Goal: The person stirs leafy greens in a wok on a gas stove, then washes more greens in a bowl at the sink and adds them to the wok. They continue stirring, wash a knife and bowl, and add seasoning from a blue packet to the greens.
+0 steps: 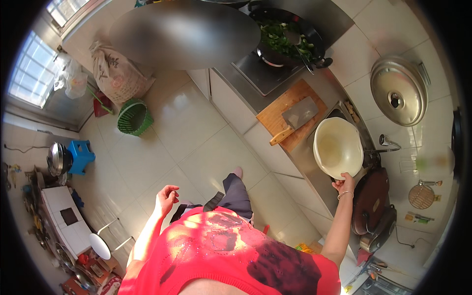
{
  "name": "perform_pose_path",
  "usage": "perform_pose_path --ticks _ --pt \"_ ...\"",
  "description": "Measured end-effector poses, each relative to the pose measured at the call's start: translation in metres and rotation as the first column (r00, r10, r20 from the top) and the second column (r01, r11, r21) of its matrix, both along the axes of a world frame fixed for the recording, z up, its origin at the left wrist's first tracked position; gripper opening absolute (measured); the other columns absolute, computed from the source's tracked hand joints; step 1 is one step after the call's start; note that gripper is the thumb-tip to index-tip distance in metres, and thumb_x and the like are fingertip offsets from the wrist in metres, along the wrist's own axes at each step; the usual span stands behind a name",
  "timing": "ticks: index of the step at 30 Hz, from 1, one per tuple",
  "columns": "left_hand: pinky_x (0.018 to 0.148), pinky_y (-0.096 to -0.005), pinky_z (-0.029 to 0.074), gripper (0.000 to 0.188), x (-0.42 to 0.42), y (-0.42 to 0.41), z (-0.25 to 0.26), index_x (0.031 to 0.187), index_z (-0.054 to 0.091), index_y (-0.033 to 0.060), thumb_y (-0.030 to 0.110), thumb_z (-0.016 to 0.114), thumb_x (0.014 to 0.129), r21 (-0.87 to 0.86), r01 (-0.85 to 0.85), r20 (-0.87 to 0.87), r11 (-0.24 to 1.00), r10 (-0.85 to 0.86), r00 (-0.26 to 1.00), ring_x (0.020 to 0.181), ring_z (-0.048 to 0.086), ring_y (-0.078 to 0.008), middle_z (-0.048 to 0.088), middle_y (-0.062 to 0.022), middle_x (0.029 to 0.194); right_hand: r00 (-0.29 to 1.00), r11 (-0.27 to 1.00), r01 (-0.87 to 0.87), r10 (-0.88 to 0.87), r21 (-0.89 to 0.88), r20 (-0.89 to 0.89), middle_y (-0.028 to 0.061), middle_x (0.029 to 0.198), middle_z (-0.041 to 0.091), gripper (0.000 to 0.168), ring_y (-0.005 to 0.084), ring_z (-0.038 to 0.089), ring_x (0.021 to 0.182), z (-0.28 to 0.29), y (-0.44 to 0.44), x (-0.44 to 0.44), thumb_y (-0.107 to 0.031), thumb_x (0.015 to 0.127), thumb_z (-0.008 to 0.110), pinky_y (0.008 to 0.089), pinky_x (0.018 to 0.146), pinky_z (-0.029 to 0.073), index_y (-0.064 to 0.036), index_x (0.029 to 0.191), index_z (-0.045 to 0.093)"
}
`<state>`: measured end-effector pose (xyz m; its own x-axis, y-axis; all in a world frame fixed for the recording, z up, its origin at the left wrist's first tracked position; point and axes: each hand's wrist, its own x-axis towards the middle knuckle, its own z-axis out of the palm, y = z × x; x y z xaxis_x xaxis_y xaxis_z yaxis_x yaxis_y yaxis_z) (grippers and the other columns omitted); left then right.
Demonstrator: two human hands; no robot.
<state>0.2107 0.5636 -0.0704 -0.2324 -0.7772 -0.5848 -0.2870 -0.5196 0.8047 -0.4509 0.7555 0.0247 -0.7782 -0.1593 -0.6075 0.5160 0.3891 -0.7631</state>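
Observation:
My right hand [344,181] grips the near rim of a large cream-coloured plastic basin [338,147], tilted over the counter sink. A little liquid seems to lie in its bottom, though this is hard to tell. My left hand [167,199] hangs over the floor with its fingers curled and nothing visible in it. Left of the basin, a cleaver [300,112] with a wooden handle lies on a wooden cutting board [271,115]. Farther up the counter, chopped leafy greens [282,40] and a metal utensil are in a black wok [320,44] on the stove.
A faucet [385,141] stands beyond the basin, and a brown round electric appliance [372,199] sits nearer me on the counter. Metal lids [399,92] hang on the wall. On the floor are a green basket [135,117], a woven sack [118,75] and a blue stool [81,156].

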Motion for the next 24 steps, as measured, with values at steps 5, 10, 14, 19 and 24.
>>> perform_pose_path --ticks 5,10,14,19,24 --pt "0.064 -0.0243 0.052 0.019 0.109 0.056 -0.007 0.105 0.061 0.0018 0.005 0.046 0.093 -0.053 -0.205 -0.063 0.977 0.202 0.977 0.067 0.058 -0.0103 0.061 -0.0049 0.082 0.887 0.901 -0.427 0.433 0.071 -0.16 0.0088 0.054 0.055 0.013 0.0177 0.054 0.04 0.059 -0.061 0.132 -0.009 0.077 0.055 0.0378 0.041 0.055 0.002 0.072 0.057" --pt "0.066 -0.0264 0.052 0.02 0.211 0.095 0.007 0.107 0.061 0.0022 0.01 0.054 0.09 -0.167 -0.332 -0.132 0.929 0.312 0.941 0.068 0.058 -0.0101 0.061 -0.0047 0.081 0.703 0.696 -0.705 0.711 -0.134 -0.005 0.0118 0.081 0.063 0.023 0.0238 0.065 0.066 -0.006 -0.132 0.29 -0.008 0.076 0.056 0.0376 0.048 0.057 0.003 0.097 0.056" --pt "0.07 -0.027 0.053 0.036 0.267 0.103 0.028 0.124 0.054 0.0049 0.019 0.062 0.092 -0.068 -0.46 -0.282 0.885 0.426 0.86 0.08 0.062 -0.0108 0.06 -0.0056 0.105 0.589 0.58 -0.797 0.808 -0.169 -0.004 0.0061 0.083 0.058 0.019 0.0225 0.062 0.077 -0.049 -0.191 0.477 0.002 0.074 0.055 0.0368 0.068 0.055 -0.002 0.092 0.056" --pt "0.075 -0.0358 0.056 0.085 0.33 0.072 0.051 0.142 0.027 0.0068 0.044 0.072 0.081 0.142 -0.638 -0.341 0.757 0.642 0.686 0.101 0.06 -0.0231 0.042 -0.0168 0.133 0.214 0.25 -0.946 0.959 -0.205 0.184 0.0089 0.078 0.062 0.014 0.0212 0.064 0.062 -0.145 -0.263 0.667 -0.01 0.083 0.055 0.0321 0.043 0.051 0.0 0.091 0.061" --pt "0.066 -0.0357 0.058 0.069 0.446 0.069 0.025 0.139 0.027 0.0065 0.03 0.062 0.085 0.075 -0.774 -0.338 0.629 0.746 0.573 0.096 0.063 -0.0263 0.051 -0.015 0.122 -0.133 -0.126 -0.953 0.991 -0.277 0.007 0.0141 0.077 0.064 0.027 0.024 0.064 0.056 -0.108 -0.29 0.902 -0.008 0.075 0.059 0.0354 0.044 0.055 0.006 0.098 0.059"
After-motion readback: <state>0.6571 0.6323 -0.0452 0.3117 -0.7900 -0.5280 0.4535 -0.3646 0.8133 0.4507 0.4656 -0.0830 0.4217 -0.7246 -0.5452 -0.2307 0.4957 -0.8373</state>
